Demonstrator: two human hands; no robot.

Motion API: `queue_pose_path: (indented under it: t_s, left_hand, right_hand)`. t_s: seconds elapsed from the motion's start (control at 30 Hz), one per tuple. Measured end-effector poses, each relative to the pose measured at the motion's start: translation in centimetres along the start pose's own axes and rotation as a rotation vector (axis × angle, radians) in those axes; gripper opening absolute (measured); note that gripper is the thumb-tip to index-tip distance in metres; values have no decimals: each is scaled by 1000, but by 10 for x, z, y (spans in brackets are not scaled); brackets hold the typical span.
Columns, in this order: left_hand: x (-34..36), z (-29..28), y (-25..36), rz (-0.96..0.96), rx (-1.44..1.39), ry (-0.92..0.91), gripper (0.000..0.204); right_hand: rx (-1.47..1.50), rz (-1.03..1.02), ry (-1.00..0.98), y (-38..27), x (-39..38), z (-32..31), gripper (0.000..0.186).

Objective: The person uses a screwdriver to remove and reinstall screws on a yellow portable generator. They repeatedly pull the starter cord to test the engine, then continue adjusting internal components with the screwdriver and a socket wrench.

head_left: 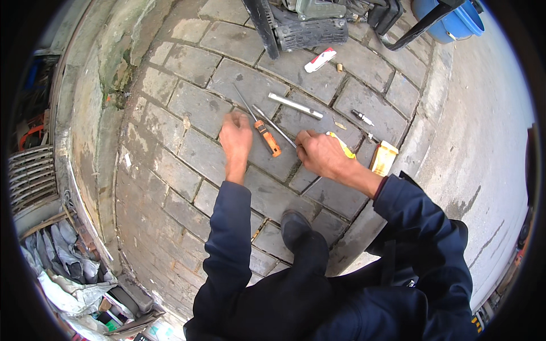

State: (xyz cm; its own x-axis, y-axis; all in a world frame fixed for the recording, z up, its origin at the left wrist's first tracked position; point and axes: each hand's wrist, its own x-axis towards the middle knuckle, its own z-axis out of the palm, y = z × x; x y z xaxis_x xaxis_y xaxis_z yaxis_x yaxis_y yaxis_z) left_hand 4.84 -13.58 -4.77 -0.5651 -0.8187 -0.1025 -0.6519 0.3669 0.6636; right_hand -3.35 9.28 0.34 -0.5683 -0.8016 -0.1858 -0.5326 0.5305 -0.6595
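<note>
My left hand [236, 139] has its fingers curled beside an orange-handled screwdriver [268, 140] lying on the paving; whatever they hold is hidden. My right hand [321, 153] grips a long thin metal rod [275, 126]. Above them lies a silver tubular wrench [296, 106], and to the right a spark plug [363, 118]. A yellow item [347, 146] lies partly behind my right hand, beside a yellow-orange packet [384, 158]. Farther up are a red-and-white packet [320, 59] and a small brass-coloured cylinder [340, 68].
Dark machinery on black legs [311, 35] and a blue bucket [458, 24] stand at the top. A mossy concrete edge [129, 51] borders the left, with piled sacks [71, 261] and a metal grate [33, 179]. A kerb [427, 128] and road run along the right.
</note>
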Motion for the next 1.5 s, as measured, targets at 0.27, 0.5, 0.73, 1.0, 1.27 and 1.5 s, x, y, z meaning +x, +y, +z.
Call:
queue_pose_path:
  t_s: [0.27,0.5,0.73,1.0,1.27,1.5]
  left_hand:
    - [5,4,23,43,-39,-31,30]
    - [-13,-3,99,85,-369,-220,30]
    - [16,-12,228,732,-468,61,38]
    - [50,17,275,931,-338,108,32]
    - [44,28,265,955,-427,189,16]
    - [46,26,268,878,-465,148,16]
  right_hand:
    - [-444,-4,231,42,65,14,27]
    - [553,144,264,7,7,-65,31]
    - [708,269,850,-9,11,-207,27]
    - [891,137,893,0,75,-257,22]
    - [867,102,937,5,98,-238,22]
    - [638,-61,1163,-1,129,-216,23]
